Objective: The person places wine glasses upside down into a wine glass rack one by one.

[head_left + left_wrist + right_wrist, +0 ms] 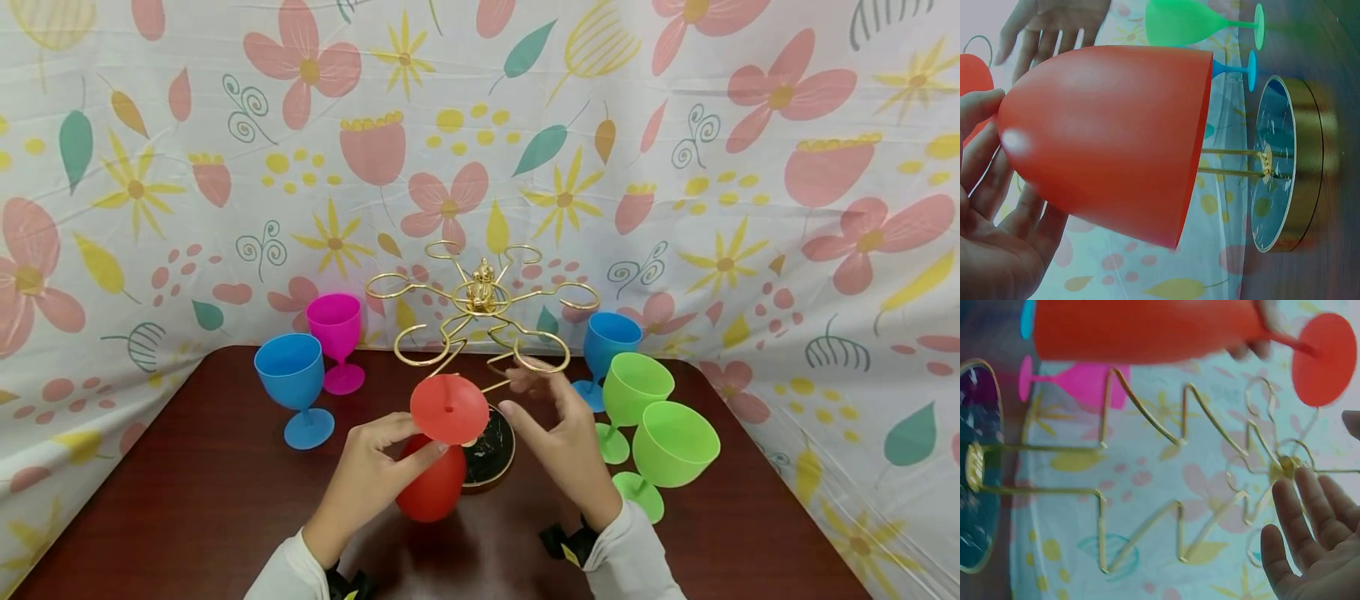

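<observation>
My left hand (367, 467) pinches a red plastic goblet (429, 496) near its stem. The goblet is upside down, its round foot uppermost and its bowl mouth facing the table. In the left wrist view the thumb and fingers meet at the narrow end of the red bowl (1116, 137). Just in front of the goblet stands a gold wire goblet rack (482, 304) with open rings and a round black base (491, 454). To the right of the goblet is my right hand (558, 433), fingers spread and holding nothing, close to the rack's wires in the right wrist view.
A blue goblet (291, 371) and a magenta goblet (334, 321) stand upright at the left. At the right are another blue goblet (611, 337) and two green goblets, the nearer green goblet (675, 446) beside my right forearm. Behind the table hangs a floral cloth (450, 125).
</observation>
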Tool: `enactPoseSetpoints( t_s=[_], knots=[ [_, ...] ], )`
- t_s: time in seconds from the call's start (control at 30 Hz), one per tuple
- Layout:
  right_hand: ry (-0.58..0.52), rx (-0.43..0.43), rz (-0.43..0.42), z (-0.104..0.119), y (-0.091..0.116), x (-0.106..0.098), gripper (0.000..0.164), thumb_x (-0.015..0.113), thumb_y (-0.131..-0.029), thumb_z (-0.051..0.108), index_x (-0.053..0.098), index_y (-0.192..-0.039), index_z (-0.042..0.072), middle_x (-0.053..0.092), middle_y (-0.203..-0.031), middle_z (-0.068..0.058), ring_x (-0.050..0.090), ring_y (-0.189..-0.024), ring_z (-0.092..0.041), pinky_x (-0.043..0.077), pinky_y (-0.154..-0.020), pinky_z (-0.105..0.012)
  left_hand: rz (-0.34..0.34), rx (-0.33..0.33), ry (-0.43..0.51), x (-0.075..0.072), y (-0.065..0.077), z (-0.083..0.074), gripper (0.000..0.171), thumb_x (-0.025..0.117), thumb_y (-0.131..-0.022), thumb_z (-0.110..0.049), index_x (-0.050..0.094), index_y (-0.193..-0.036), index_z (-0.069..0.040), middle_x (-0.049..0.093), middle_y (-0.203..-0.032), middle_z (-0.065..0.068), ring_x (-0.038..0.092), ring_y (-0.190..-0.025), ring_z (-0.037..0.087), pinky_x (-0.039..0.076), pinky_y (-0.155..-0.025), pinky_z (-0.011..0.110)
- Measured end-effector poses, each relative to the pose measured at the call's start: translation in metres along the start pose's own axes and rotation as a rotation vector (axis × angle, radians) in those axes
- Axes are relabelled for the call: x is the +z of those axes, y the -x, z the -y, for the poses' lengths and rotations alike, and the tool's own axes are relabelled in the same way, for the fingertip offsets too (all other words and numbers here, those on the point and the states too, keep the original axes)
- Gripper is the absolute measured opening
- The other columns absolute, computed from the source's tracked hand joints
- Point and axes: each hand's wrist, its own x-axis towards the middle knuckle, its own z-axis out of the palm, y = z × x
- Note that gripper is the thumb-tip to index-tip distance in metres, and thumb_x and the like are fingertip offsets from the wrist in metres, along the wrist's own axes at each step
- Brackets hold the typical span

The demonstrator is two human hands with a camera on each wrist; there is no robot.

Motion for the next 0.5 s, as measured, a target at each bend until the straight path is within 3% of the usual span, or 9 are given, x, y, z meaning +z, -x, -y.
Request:
enactPoseSetpoints(
  t_s=[0.3,0.5],
  knots=[
    [-0.191,-0.004,-0.06,0.01,-0.008,-0.013,0.064,0.059,-0.087,0.0,0.036,-0.142,0.024,0.046,-0.138,0.001,0.047,-0.124,-0.02,0.038,-0.103,-0.025,0.049,-0.009,-0.013,-0.006,-0.001,0.004,0.035,0.073,-0.08,-0.028,0.067,-0.115,-0.03,0.069,-0.105,-0.01,0.064,-0.099,0.008,0.057,-0.076,0.03],
    [-0.301,-0.063,-0.049,0.001,-0.011,-0.008,0.056,0.051,-0.094,0.007,0.03,-0.145,0.018,0.038,-0.145,-0.007,0.043,-0.127,-0.023,0.039,-0.102,-0.023,0.098,-0.046,-0.084,-0.012,-0.001,0.006,0.03,0.072,-0.079,-0.04,0.068,-0.109,-0.039,0.068,-0.102,-0.016,0.063,-0.098,0.006,0.056,-0.076,0.028]
  ],
)
